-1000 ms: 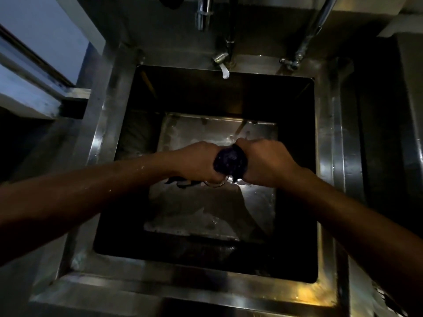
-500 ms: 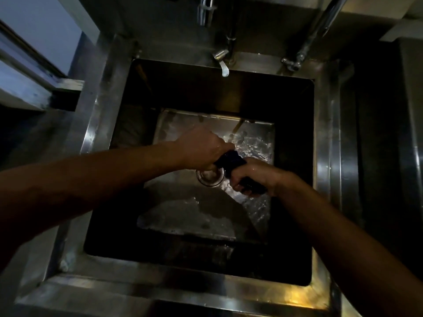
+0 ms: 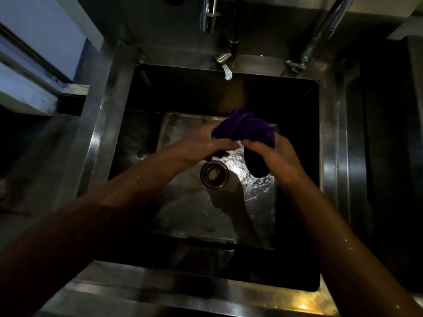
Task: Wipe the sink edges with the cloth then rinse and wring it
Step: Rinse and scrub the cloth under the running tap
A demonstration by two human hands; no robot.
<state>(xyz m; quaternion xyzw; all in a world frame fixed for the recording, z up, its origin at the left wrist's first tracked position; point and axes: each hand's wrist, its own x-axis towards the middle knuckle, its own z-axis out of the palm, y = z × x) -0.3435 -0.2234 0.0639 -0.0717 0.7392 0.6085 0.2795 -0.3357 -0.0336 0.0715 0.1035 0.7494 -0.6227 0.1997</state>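
A dark purple cloth [image 3: 246, 128] is bunched above the steel sink basin [image 3: 146, 88]. My left hand [image 3: 206, 145] grips its left side, fingers curled round the fabric. My right hand [image 3: 274, 152] grips its right side, and a dark end of the cloth hangs down below that hand. Both hands meet over the middle of the basin, just above the round drain [image 3: 214, 175]. The sink's rim [image 3: 332, 143] runs around all sides, shiny and wet in places.
A tap spout [image 3: 225, 69] sticks out over the back rim, with chrome pipes [image 3: 208, 14] behind it. A slanted pipe [image 3: 320, 33] stands at the back right. A window ledge [image 3: 45, 97] lies to the left. The basin floor [image 3: 201, 216] is wet.
The cloth was a tight twisted wad between my fists; now it has loosened into a bigger bunch. Both hands have risen slightly and shifted toward the back of the basin.
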